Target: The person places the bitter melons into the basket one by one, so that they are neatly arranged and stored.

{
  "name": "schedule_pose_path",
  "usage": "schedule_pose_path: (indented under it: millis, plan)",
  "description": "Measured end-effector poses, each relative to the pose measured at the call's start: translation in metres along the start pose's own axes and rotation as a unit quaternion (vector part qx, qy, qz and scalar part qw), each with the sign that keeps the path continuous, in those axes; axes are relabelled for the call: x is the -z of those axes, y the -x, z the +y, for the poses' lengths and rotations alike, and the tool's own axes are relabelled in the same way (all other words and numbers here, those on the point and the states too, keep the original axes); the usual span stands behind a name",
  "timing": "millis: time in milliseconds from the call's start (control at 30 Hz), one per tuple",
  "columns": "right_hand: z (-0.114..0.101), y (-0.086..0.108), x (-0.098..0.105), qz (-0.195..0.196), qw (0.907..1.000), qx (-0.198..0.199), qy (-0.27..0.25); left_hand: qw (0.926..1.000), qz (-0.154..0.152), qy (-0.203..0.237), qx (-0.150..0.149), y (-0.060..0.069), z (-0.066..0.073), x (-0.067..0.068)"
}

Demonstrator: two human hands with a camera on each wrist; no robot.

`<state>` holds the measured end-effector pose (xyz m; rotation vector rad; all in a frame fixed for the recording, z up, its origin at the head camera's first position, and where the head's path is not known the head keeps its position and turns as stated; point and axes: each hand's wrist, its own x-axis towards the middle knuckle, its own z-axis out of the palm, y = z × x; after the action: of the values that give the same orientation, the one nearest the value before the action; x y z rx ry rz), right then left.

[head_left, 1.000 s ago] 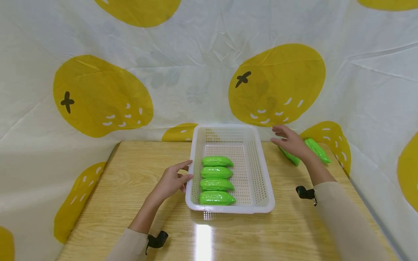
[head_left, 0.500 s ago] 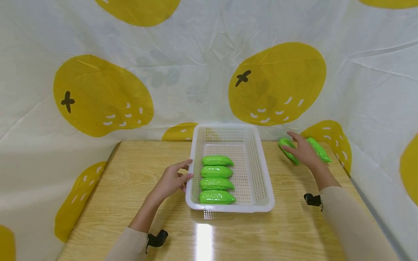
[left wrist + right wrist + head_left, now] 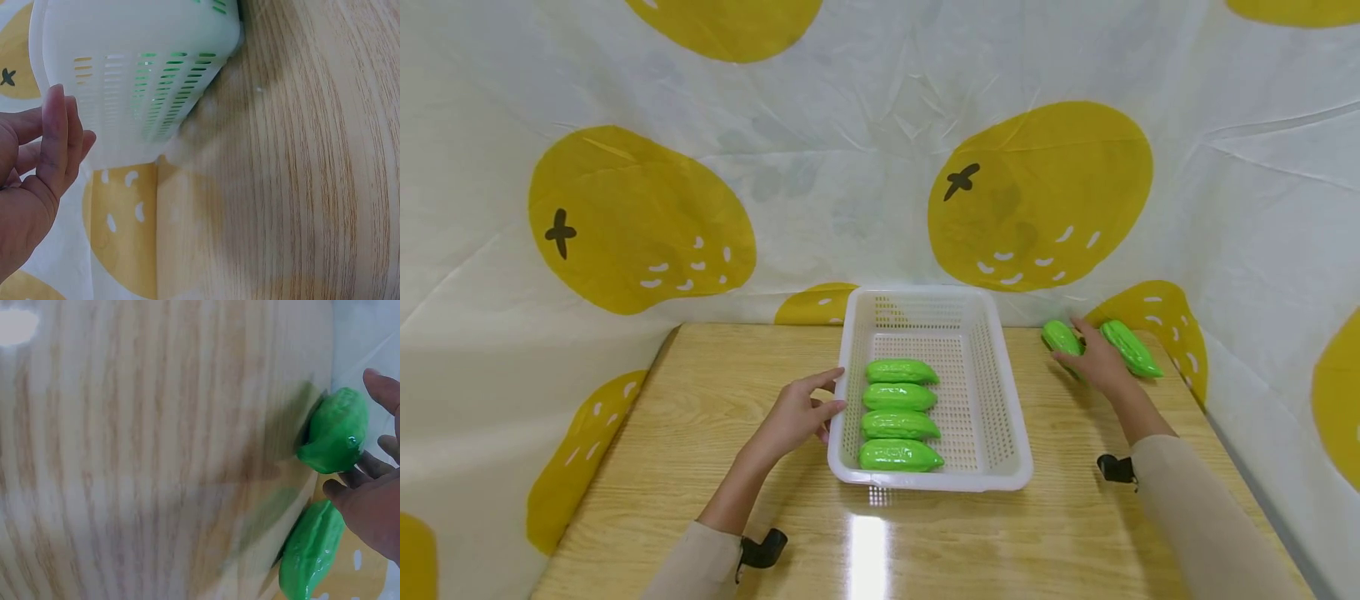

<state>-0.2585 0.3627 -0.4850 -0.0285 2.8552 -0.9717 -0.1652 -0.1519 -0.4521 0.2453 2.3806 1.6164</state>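
Nearest, two beige sleeves, each with a small black device at the cuff, reach over a light wood-grain table. The left hand, fingers fairly straight and not clenched, touches the left rim of a white perforated plastic basket, as it did a second ago. Inside the basket, along its left side, four glossy green gourd-shaped vegetables lie parallel, long axes left to right, tapered ends pointing right.

Right of the basket's far half, the right hand is now farther from the basket than a second ago. Its fingers surround a loose glossy green vegetable, partly hiding it; I cannot tell whether they grasp it. Beyond that hand, a second loose green vegetable slants, tapered end pointing nearer and away from the basket. Behind the basket hangs white cloth printed with yellow fruit.
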Motion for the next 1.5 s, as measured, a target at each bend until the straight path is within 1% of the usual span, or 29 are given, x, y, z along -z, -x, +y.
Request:
schedule_pose_path:
  millis: [100, 267, 500, 667, 933, 1167, 1300, 1500]
  plan:
    - [0.002, -0.001, -0.003, 0.001, 1.0000, -0.003, 0.002, 1.0000, 0.001, 0.000, 0.001, 0.000, 0.000, 0.000]
    - [0.007, -0.003, -0.006, 0.008, 0.9999, 0.006, 0.008, 1.0000, -0.002, 0.001, 0.002, 0.000, -0.002, 0.001]
    - [0.012, -0.004, -0.013, 0.035, 0.9989, 0.028, -0.011, 1.0000, -0.009, 0.005, -0.002, -0.001, -0.003, 0.001]
    - [0.015, -0.003, -0.015, 0.047, 0.9986, 0.024, -0.008, 1.0000, -0.009, 0.003, -0.003, -0.001, -0.003, 0.000]
    - [0.021, -0.004, -0.018, 0.050, 0.9987, 0.008, -0.007, 0.9999, -0.009, 0.002, -0.006, -0.001, -0.003, 0.000]
    - [0.022, -0.002, -0.020, 0.071, 0.9974, 0.011, 0.002, 0.9999, -0.010, 0.005, -0.006, -0.001, -0.003, 0.000]
    - [0.020, 0.000, -0.020, 0.081, 0.9965, 0.018, -0.006, 0.9999, -0.009, 0.006, -0.008, 0.000, -0.003, 0.000]
    - [0.018, 0.003, -0.019, 0.094, 0.9949, 0.016, -0.034, 0.9999, -0.007, 0.005, -0.008, -0.001, -0.004, 0.001]
